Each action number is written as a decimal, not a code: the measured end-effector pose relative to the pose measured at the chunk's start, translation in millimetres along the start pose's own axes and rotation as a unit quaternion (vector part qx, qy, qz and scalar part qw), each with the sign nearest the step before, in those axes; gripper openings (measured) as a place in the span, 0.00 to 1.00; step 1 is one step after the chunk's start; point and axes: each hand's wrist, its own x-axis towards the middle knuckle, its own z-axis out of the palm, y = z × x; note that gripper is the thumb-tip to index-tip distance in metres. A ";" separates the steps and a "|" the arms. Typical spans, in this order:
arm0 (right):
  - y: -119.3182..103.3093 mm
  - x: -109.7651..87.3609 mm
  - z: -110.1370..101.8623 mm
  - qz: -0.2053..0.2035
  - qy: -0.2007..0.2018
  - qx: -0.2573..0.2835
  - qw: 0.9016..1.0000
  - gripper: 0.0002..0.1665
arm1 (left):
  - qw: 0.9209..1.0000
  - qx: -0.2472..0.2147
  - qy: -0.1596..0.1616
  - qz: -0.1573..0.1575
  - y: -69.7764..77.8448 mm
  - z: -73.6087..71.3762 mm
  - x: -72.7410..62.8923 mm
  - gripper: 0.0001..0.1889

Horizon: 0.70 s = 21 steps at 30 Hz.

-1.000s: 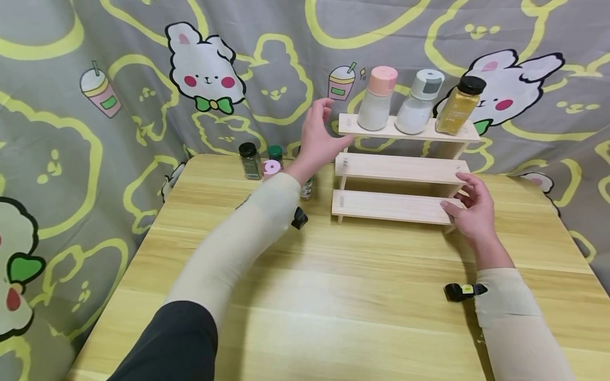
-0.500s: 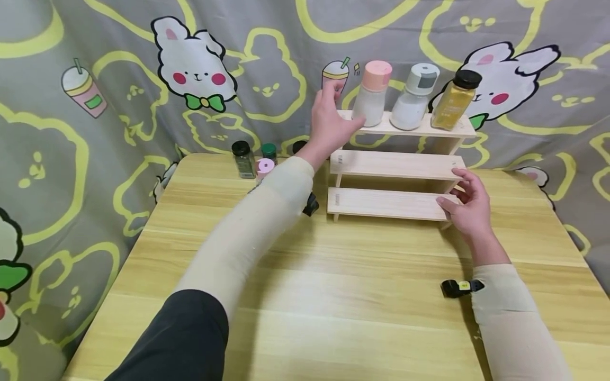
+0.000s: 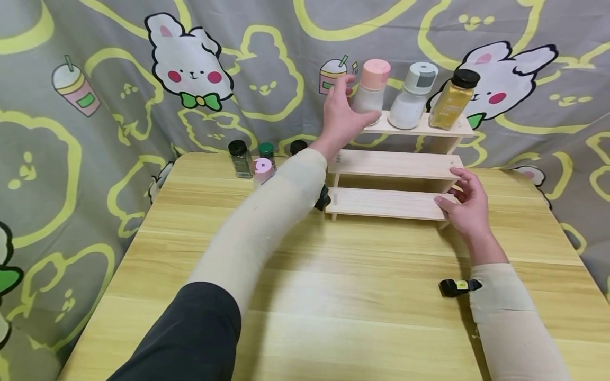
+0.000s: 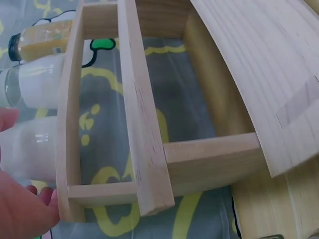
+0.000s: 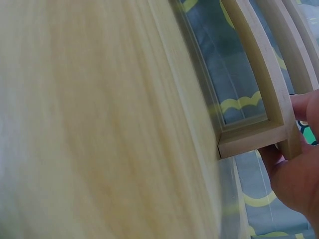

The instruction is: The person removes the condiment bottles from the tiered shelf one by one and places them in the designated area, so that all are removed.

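A three-tier wooden shelf rack [image 3: 395, 163] stands at the back of the table. On its top tier are a pink-capped glass bottle [image 3: 375, 79], a grey-capped bottle of white grains [image 3: 408, 108] and a black-capped bottle of yellow powder [image 3: 448, 106]. My left hand [image 3: 344, 117] is spread at the pink-capped bottle, thumb across its lower front and fingers along its left side. The left wrist view shows that hand [image 4: 25, 209] at the top tier's end. My right hand [image 3: 469, 209] grips the rack's right end, thumb on the lowest tier; the right wrist view shows fingers [image 5: 299, 104] around its wooden edge.
Left of the rack, a black-capped jar [image 3: 240, 160], a green-capped jar [image 3: 267, 152], a pink-lidded container [image 3: 263, 168] and another black cap [image 3: 298, 146] stand partly behind my left sleeve [image 3: 267, 211]. A patterned curtain [image 3: 267, 63] hangs directly behind the table.
My left hand has moved right, from beside the top tier to the pink-capped bottle. My right hand keeps its grip on the rack. The head view has shifted slightly.
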 end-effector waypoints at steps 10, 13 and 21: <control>2.6 0.4 -1.6 0.001 -0.002 -0.009 1.000 0.47 | 1.000 -0.002 0.006 0.009 1.6 13.2 6.3 0.44; 3.0 0.6 -1.7 0.000 -0.002 -0.009 1.000 0.47 | 1.000 0.012 0.018 0.011 2.6 15.8 7.3 0.42; 5.3 1.6 -2.7 0.001 -0.007 0.021 1.000 0.46 | 1.000 0.006 0.026 0.012 3.2 15.9 7.0 0.40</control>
